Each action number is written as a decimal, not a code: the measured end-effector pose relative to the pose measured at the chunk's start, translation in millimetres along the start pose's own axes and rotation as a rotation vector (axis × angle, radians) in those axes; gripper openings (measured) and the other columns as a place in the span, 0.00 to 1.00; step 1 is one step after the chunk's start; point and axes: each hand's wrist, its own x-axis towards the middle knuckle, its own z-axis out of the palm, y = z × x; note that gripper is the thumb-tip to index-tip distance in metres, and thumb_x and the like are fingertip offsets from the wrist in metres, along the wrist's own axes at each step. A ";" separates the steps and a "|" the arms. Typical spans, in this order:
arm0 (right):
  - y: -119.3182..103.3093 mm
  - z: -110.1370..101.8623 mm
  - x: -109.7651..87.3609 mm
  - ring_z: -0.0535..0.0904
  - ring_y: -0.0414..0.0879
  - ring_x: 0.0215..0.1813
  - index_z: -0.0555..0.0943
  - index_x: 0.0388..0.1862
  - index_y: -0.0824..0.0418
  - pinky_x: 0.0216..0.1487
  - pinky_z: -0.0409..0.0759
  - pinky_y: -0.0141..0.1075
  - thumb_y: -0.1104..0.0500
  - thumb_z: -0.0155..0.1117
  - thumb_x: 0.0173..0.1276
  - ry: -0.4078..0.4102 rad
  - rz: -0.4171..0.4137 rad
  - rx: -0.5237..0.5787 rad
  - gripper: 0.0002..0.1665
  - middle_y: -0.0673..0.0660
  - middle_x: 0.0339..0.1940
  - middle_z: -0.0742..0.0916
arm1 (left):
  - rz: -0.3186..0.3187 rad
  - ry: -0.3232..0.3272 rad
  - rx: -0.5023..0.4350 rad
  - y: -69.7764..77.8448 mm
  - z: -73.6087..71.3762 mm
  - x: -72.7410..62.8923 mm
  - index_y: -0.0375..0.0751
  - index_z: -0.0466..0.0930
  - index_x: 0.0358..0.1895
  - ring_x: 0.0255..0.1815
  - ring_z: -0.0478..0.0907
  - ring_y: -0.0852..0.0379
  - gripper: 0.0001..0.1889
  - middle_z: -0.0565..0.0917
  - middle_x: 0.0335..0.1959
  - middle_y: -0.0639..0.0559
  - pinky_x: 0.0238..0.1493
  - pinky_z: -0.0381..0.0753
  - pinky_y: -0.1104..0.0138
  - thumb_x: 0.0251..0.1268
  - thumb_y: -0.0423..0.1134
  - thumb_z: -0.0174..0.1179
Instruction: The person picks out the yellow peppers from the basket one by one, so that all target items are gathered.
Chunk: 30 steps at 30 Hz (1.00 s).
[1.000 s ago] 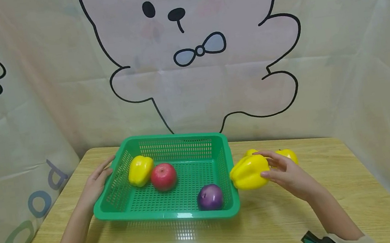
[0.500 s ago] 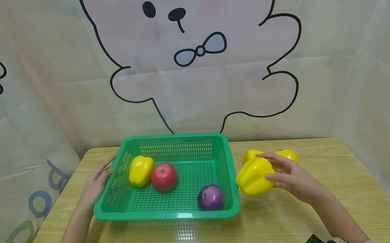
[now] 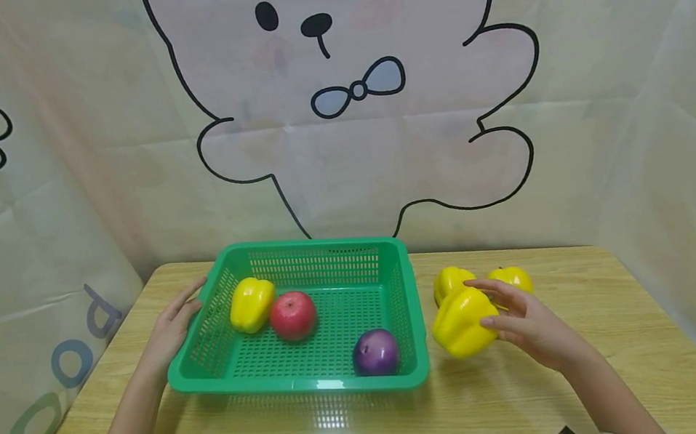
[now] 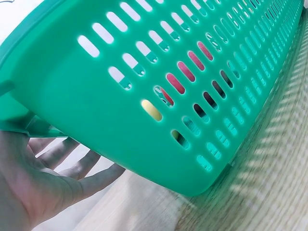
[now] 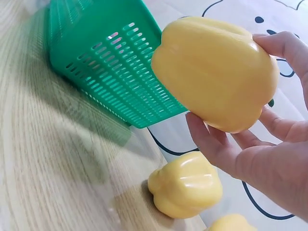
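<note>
A green plastic basket (image 3: 297,383) holds a yellow bell pepper (image 3: 252,305), a red apple (image 3: 293,316) and a round purple thing (image 3: 375,353). My left hand (image 3: 169,337) rests against the basket's left side; in the left wrist view its spread, fairly straight fingers touch the outer end wall. Just right of the basket, my right hand (image 3: 530,321) grips another yellow bell pepper (image 3: 464,323) between thumb and fingers. The right wrist view shows this bell pepper (image 5: 216,72) lifted above the table, apart from the basket.
Behind the right hand, two more yellow things lie on the wooden table (image 3: 601,330): a bell pepper (image 3: 451,282) and a partly hidden one (image 3: 511,278). A printed cloth (image 3: 342,174) hangs along the table's back edge.
My right hand has drawn back to the right and slightly toward me with its bell pepper, away from the basket's right rim. The left hand and basket stay put.
</note>
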 end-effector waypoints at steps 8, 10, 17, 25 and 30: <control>6.7 -2.8 -5.6 0.80 0.41 0.63 0.72 0.76 0.48 0.60 0.82 0.33 0.65 0.58 0.81 0.007 0.000 -0.012 0.28 0.63 0.76 0.67 | -0.007 0.005 0.007 -0.3 -0.3 -0.1 0.45 0.49 0.87 0.42 0.85 0.63 0.34 0.82 0.51 0.68 0.42 0.88 0.66 0.89 0.53 0.43; 8.3 -3.6 -6.6 0.80 0.40 0.63 0.74 0.74 0.46 0.61 0.82 0.33 0.65 0.58 0.80 0.007 -0.004 -0.009 0.28 0.56 0.73 0.71 | -0.010 0.010 0.012 -0.4 -0.2 0.0 0.45 0.49 0.87 0.42 0.84 0.63 0.34 0.82 0.50 0.67 0.42 0.88 0.66 0.89 0.53 0.43; 11.8 -5.8 -10.1 0.80 0.40 0.63 0.75 0.73 0.44 0.60 0.81 0.32 0.65 0.56 0.81 -0.009 -0.007 -0.004 0.27 0.46 0.70 0.73 | -0.011 0.017 0.038 0.2 0.1 0.5 0.45 0.49 0.87 0.44 0.84 0.64 0.34 0.80 0.52 0.66 0.44 0.87 0.66 0.89 0.54 0.43; 13.4 -4.6 -13.5 0.76 0.37 0.63 0.73 0.76 0.47 0.59 0.80 0.30 0.64 0.57 0.81 0.013 0.035 -0.044 0.28 0.68 0.81 0.54 | -0.025 0.020 0.025 -0.1 0.1 1.4 0.47 0.49 0.88 0.42 0.84 0.64 0.34 0.81 0.51 0.66 0.43 0.88 0.66 0.89 0.54 0.43; 14.9 -4.5 -15.6 0.72 0.34 0.64 0.72 0.78 0.49 0.57 0.80 0.32 0.64 0.58 0.81 0.028 0.054 -0.071 0.29 0.68 0.82 0.53 | -0.032 0.026 0.036 0.3 0.3 1.2 0.47 0.49 0.87 0.42 0.84 0.64 0.33 0.80 0.52 0.65 0.43 0.88 0.66 0.89 0.54 0.43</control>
